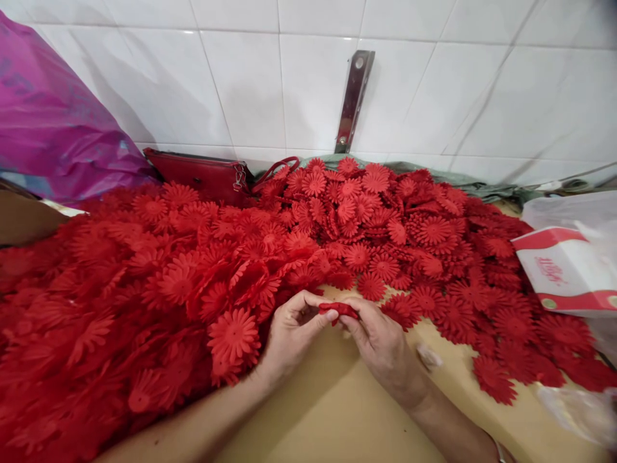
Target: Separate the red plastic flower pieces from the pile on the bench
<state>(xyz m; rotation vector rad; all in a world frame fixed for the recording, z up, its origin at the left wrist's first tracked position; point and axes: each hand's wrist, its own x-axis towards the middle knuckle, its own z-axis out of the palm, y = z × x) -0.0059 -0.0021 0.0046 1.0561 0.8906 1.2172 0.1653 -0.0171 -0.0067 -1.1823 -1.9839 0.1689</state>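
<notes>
Between my two hands, just above the table, is a small red fabric flower (339,311), seen nearly edge-on. My left hand (297,328) pinches its left side between thumb and fingers. On its right side my right hand (380,334) grips it the same way. Its petals are mostly covered by my fingers. Close by on the left lies a large heap of loose red petal flowers (178,280). Behind and to the right spreads a second heap of smaller, layered red flowers (434,231).
A tan tabletop (318,411) shows in front of me. A red purse (197,177) and a purple plastic bag (62,116) stand at the back left. At right are a white-and-red box (559,270) and clear plastic (583,411). White tiled wall (250,83) rises behind, with a metal bracket (354,103).
</notes>
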